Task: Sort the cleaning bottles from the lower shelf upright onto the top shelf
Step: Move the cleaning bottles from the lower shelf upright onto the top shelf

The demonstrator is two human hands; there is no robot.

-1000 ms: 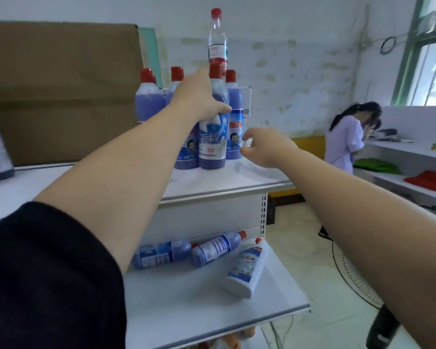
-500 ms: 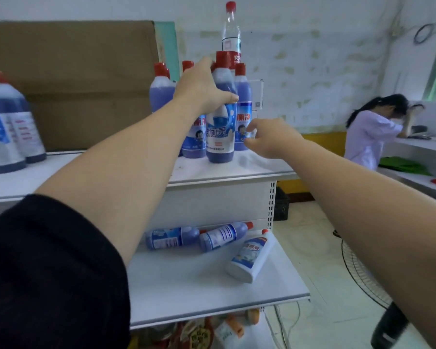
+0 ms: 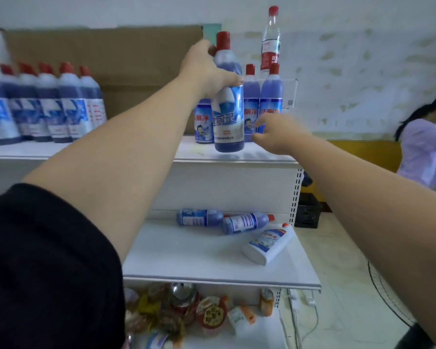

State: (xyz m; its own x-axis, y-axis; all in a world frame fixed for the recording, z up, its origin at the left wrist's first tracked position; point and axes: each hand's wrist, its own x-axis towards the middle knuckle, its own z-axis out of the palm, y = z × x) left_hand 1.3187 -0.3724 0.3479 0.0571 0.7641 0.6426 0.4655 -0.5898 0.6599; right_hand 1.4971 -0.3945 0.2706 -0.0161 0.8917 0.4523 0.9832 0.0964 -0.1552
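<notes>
My left hand (image 3: 207, 69) grips the shoulder of a purple cleaning bottle (image 3: 228, 117) with a red cap, holding it upright just above the top shelf (image 3: 237, 156). Behind it stand three more purple bottles (image 3: 269, 102). My right hand (image 3: 275, 133) hovers beside them at the shelf's right end, fingers loosely curled and holding nothing. On the lower shelf (image 3: 212, 263) lie two purple bottles (image 3: 199, 217) (image 3: 246, 222) and one white bottle (image 3: 268, 244), all on their sides.
A row of several purple bottles (image 3: 43, 107) stands at the left of the top shelf. A clear water bottle (image 3: 270, 46) stands behind the group. Packaged goods (image 3: 199, 313) fill the bottom shelf. A person (image 3: 423, 147) is at the right, with a fan base (image 3: 388, 295) on the floor.
My left hand has lifted the purple bottle off the top shelf and moved it slightly left. The view swung left, showing the row of bottles. My right hand stays near the right bottles.
</notes>
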